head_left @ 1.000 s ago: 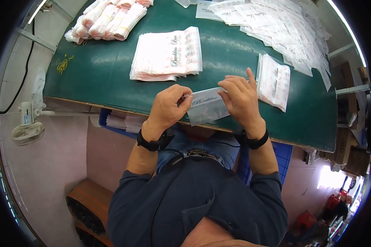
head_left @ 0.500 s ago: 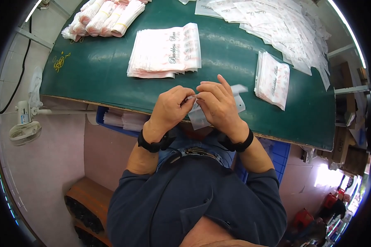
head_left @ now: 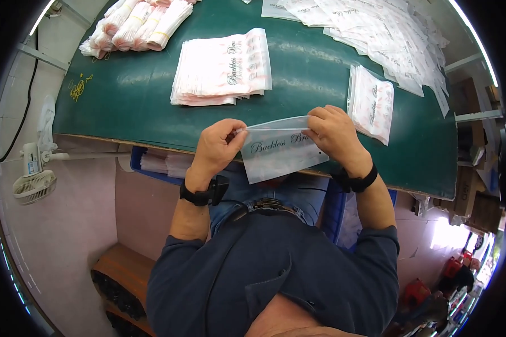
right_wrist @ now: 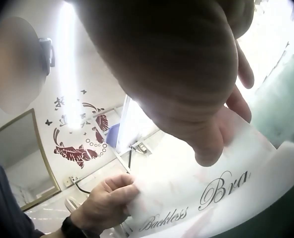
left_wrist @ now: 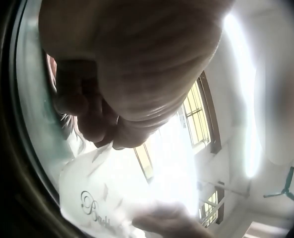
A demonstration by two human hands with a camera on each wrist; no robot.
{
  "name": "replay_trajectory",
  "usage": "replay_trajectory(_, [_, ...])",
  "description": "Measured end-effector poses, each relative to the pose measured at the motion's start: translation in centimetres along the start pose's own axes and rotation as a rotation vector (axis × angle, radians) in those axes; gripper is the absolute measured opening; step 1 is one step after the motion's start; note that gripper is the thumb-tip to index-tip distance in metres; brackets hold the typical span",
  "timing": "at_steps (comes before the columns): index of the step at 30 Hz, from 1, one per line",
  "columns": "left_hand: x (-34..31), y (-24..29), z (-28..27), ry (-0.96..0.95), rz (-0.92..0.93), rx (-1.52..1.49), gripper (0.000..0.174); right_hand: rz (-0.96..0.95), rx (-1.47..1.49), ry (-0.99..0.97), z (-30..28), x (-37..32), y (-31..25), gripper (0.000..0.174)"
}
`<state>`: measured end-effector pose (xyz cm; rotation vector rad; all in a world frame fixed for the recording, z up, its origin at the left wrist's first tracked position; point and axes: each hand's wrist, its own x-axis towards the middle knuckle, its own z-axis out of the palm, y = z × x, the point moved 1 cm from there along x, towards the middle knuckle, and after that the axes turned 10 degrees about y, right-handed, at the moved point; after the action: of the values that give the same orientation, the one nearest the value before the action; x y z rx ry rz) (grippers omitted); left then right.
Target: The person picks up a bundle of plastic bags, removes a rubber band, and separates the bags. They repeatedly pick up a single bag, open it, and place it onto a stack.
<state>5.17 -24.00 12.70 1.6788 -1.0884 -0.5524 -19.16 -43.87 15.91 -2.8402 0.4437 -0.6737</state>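
A translucent plastic bag (head_left: pixel 284 161) printed "Backless Bra" hangs between my two hands over the table's front edge. My left hand (head_left: pixel 215 145) pinches its upper left corner between thumb and fingers. At the upper right, my right hand (head_left: pixel 337 137) pinches the bag's top edge, which runs stretched between the hands. In the right wrist view, the bag's lettering (right_wrist: pixel 226 191) faces the camera and the right thumb (right_wrist: pixel 209 151) lies on the plastic. The left wrist view shows part of the bag (left_wrist: pixel 85 191) below the left fingers (left_wrist: pixel 95 126).
On the green table (head_left: pixel 303 73) lie a stack of printed bags (head_left: pixel 211 70), a smaller stack (head_left: pixel 372 106) at the right, and a spread heap of bags (head_left: pixel 371 33) behind it. Rubber-banded bundles (head_left: pixel 138 25) and loose yellow bands (head_left: pixel 77 89) are at the left. A blue bin (head_left: pixel 334 210) stands below.
Half a second ago my right hand was close beside the left at the bag's top edge. It has since moved right, and the bag now spreads out flat between both hands.
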Motion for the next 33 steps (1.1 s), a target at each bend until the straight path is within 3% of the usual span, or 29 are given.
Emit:
replay_trajectory(3, [1.6, 4.4, 0.6, 0.461, 0.735, 0.479, 0.029, -0.04, 0.023, 0.006, -0.5, 0.1, -0.4, 0.021])
replay_trajectory(4, [1.7, 5.3, 0.9, 0.462, 0.734, 0.48, 0.029, -0.062, 0.043, 0.006, -0.4, 0.2, -0.7, 0.023])
replay_trajectory(7, [1.4, 7.2, 1.9, 0.012, 0.75, 0.408, 0.038, -0.121, 0.124, -0.029, -0.9, 1.7, -2.4, 0.021])
replay_trajectory(8, [1.3, 7.0, 1.8, 0.013, 0.754, 0.411, 0.038, -0.151, 0.156, -0.04, -1.0, 2.2, -2.8, 0.02])
replay_trajectory(9, [1.4, 6.3, 1.6, -0.055, 0.658, 0.483, 0.035, -0.152, 0.154, -0.035, -0.8, 2.4, -3.3, 0.02])
replay_trajectory(11, [2.2, 5.3, 1.1, -0.192, 0.472, 0.624, 0.031, 0.181, 0.437, 0.217, -0.5, 2.9, -4.0, 0.018])
replay_trajectory(12, [2.6, 5.3, 1.3, -0.194, 0.476, 0.626, 0.031, 0.351, 0.581, 0.337, -0.2, 2.9, -4.1, 0.017])
replay_trajectory(13, [2.4, 5.2, 1.4, -0.215, 0.4, 0.53, 0.028, 0.361, 0.586, 0.333, 0.5, 2.7, -4.3, 0.017])
replay_trajectory(16, [3.3, 4.9, 1.7, -0.257, 0.263, 0.344, 0.024, 0.274, 0.462, 0.293, 2.3, 3.4, -3.8, 0.014])
replay_trajectory(17, [3.5, 4.4, 1.8, -0.396, 0.155, 0.133, 0.025, 0.28, 0.462, 0.295, 2.4, 3.6, -3.9, 0.014])
replay_trajectory(19, [3.5, 3.5, 2.1, -0.651, -0.07, -0.299, 0.027, 0.099, 0.447, 0.406, 1.9, 4.4, -4.3, 0.014])
replay_trajectory(20, [3.3, 3.2, 2.4, -0.657, -0.074, -0.299, 0.027, 0.014, 0.439, 0.461, 1.7, 4.7, -4.5, 0.015])
replay_trajectory(23, [2.2, 2.8, 3.8, -1.07, -0.024, -0.126, 0.035, -0.104, 0.424, 0.402, 1.2, 5.1, -4.3, 0.014])
replay_trajectory(27, [0.5, 3.5, 4.4, -1.126, -0.239, -0.355, 0.038, -0.201, 0.436, 0.319, 1.0, 4.5, -4.5, 0.015])
replay_trajectory(33, [-0.3, 3.2, 5.3, -1.111, -0.194, -0.288, 0.046, -0.221, 0.44, 0.274, 2.3, 3.8, -4.5, 0.014])
